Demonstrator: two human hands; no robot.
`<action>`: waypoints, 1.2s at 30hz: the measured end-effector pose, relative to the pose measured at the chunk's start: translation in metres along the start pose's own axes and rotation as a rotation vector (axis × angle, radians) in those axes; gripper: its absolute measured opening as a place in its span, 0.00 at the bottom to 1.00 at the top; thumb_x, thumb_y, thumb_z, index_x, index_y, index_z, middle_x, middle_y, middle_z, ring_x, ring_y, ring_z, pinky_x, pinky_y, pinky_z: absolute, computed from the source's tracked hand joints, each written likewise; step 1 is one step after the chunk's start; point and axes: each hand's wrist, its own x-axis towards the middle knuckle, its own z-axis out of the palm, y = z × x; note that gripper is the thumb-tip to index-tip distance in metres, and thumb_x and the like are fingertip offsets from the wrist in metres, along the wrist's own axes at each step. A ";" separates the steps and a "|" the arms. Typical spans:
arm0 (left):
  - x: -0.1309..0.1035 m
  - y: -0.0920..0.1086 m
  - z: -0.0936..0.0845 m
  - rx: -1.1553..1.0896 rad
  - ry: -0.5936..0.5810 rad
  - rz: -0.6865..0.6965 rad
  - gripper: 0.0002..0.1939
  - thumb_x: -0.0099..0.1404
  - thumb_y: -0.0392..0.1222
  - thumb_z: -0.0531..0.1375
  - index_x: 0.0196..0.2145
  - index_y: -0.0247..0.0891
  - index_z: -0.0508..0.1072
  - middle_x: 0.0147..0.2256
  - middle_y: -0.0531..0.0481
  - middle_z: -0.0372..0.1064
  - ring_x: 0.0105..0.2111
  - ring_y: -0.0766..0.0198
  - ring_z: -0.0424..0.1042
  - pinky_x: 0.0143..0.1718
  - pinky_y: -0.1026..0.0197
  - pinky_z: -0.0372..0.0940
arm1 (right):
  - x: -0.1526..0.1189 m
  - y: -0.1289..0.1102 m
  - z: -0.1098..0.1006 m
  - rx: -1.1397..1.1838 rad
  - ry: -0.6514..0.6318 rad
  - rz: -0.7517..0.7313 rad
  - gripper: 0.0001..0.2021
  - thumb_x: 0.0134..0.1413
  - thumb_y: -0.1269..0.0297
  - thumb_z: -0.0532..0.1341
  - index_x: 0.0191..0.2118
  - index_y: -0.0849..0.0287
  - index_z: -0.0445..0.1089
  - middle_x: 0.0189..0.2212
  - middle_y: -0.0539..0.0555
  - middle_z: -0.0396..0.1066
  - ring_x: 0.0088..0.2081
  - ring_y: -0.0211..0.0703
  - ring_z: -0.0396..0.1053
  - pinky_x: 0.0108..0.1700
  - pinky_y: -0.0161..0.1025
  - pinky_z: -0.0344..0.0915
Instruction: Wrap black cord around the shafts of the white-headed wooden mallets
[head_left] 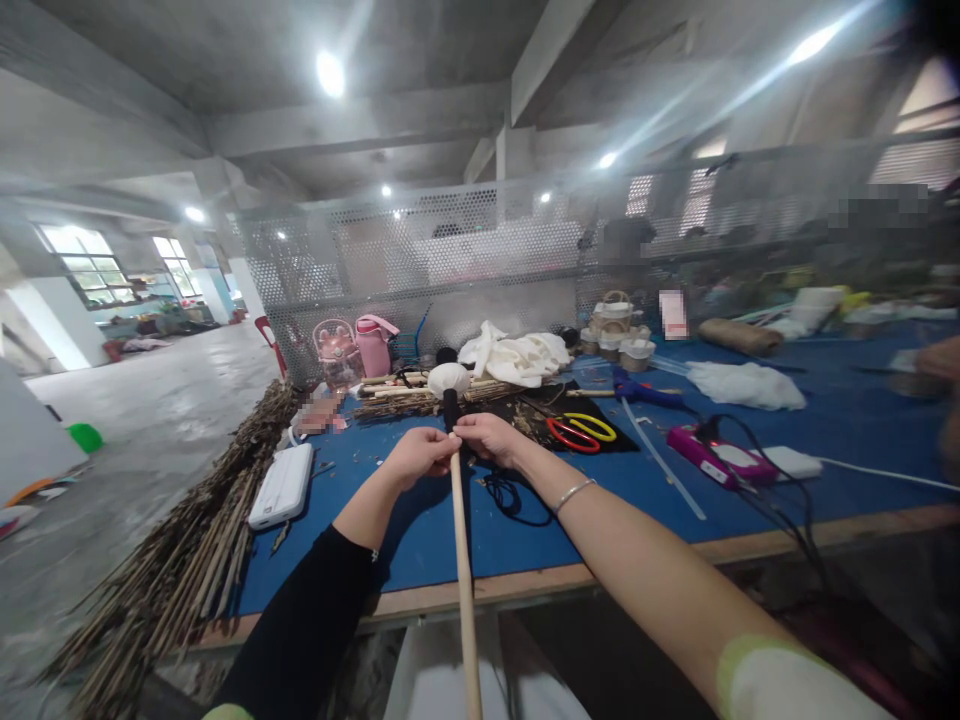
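Observation:
A long pale wooden stick (463,560) runs from the bottom edge up to my hands over the blue table. My left hand (420,455) pinches the stick near its upper end. From the right, my right hand (487,437) closes its fingers at the same spot, by the lower end of a black wrapped part (450,408). Above that part sits a round white ball-like piece (448,379). Behind it lie thin sticks (390,400) and a crumpled white cloth (517,355). A black cable (514,497) lies below my right hand.
Dry stalks (217,540) and a white power bank (282,486) are at the left. Right of my hands are red and yellow scissors (576,432), a blue glue gun (646,390) and a magenta device (712,458). A mesh partition (405,240) stands behind. Part of a person's hand shows far right.

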 end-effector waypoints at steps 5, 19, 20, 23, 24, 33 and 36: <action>0.002 0.003 0.002 -0.079 0.069 0.077 0.21 0.44 0.55 0.65 0.22 0.33 0.65 0.18 0.56 0.60 0.19 0.73 0.61 0.25 0.66 0.61 | -0.003 -0.007 0.005 0.118 -0.003 0.007 0.13 0.41 0.60 0.64 0.29 0.60 0.61 0.11 0.38 0.45 0.12 0.25 0.37 0.14 0.27 0.32; -0.003 0.006 0.007 -0.167 -0.018 0.159 0.20 0.48 0.54 0.64 0.27 0.32 0.70 0.21 0.54 0.61 0.21 0.71 0.61 0.26 0.66 0.60 | -0.006 -0.011 -0.004 0.152 -0.145 0.028 0.14 0.43 0.61 0.63 0.36 0.62 0.63 0.11 0.37 0.43 0.13 0.26 0.35 0.14 0.26 0.31; -0.004 0.006 0.007 -0.184 -0.047 0.154 0.20 0.48 0.54 0.64 0.28 0.32 0.70 0.22 0.54 0.62 0.22 0.71 0.62 0.26 0.66 0.60 | -0.007 -0.012 -0.004 0.161 -0.164 0.032 0.14 0.43 0.61 0.63 0.35 0.61 0.63 0.11 0.37 0.43 0.13 0.26 0.35 0.14 0.26 0.31; -0.005 0.006 0.005 -0.193 -0.101 0.100 0.20 0.48 0.54 0.64 0.31 0.33 0.70 0.22 0.53 0.63 0.21 0.71 0.62 0.25 0.66 0.60 | -0.008 -0.013 -0.003 0.142 -0.154 0.012 0.13 0.43 0.60 0.63 0.33 0.62 0.63 0.11 0.37 0.43 0.13 0.26 0.35 0.14 0.27 0.32; -0.005 0.006 0.004 -0.166 -0.090 0.081 0.20 0.48 0.54 0.64 0.30 0.33 0.70 0.21 0.53 0.62 0.20 0.71 0.61 0.23 0.66 0.58 | -0.008 -0.013 -0.002 0.123 -0.137 0.008 0.13 0.42 0.60 0.63 0.32 0.62 0.62 0.11 0.37 0.43 0.13 0.26 0.35 0.14 0.27 0.32; -0.002 0.005 0.005 -0.060 0.055 0.094 0.21 0.44 0.54 0.66 0.25 0.32 0.67 0.19 0.55 0.62 0.19 0.70 0.63 0.22 0.67 0.58 | -0.006 -0.013 0.002 0.063 -0.098 -0.018 0.13 0.44 0.58 0.62 0.27 0.61 0.60 0.10 0.38 0.44 0.12 0.26 0.36 0.13 0.27 0.33; -0.001 0.007 0.004 -0.159 0.027 0.085 0.22 0.44 0.54 0.67 0.28 0.32 0.68 0.22 0.53 0.65 0.22 0.68 0.68 0.25 0.66 0.61 | -0.007 -0.015 0.002 0.130 -0.151 -0.030 0.13 0.45 0.59 0.62 0.33 0.62 0.63 0.11 0.38 0.44 0.12 0.26 0.34 0.13 0.27 0.32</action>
